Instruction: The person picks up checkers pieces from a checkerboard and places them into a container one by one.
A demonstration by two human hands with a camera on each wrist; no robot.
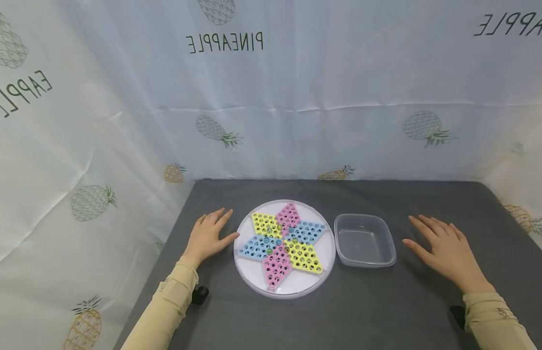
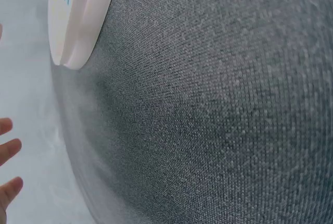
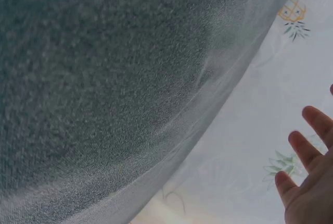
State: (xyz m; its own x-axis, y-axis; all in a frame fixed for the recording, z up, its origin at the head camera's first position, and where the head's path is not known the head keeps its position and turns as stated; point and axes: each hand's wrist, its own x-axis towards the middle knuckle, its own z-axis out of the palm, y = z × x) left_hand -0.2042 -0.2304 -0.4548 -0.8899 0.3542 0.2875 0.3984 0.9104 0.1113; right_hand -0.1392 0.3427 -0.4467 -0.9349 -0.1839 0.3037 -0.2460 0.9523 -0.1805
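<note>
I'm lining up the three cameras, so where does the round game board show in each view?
Head: the game board lies centre, between left hand and clear tub.
Left wrist: only its white rim, top left.
Right wrist: not in it.
Shared landmark: the grey table cloth.

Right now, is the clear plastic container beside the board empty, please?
Empty: the clear container shows only its bare bottom, nothing inside.
</note>
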